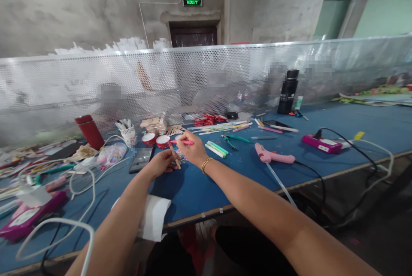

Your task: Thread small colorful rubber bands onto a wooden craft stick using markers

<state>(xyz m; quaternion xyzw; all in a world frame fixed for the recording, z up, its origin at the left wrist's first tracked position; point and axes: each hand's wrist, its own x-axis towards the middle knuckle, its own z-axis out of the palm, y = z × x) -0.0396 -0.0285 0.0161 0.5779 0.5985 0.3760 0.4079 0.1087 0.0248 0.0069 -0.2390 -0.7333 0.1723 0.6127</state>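
My left hand (165, 162) is closed on a flat wooden craft stick (175, 156), which it holds tilted above the blue table. Just to its right, my right hand (195, 149) grips a pinkish-red marker (186, 142) whose tip points left, close to the stick's upper end. I cannot tell whether tip and wood touch. Behind my hands stand small round red containers with white tops (163, 141). A little heap of colourful bits (182, 155) lies partly hidden between the hands. White and green markers (217, 149) rest right of my right hand.
A pink glue gun (273, 156) with its cord lies at right, near green-handled pliers (236, 140). Purple power strips (322, 144) sit on both sides with loose cables. A red flask (90, 131), a pen cup (128, 135) and a phone (141, 159) stand or lie left. Perforated metal panel (193, 83) borders the back.
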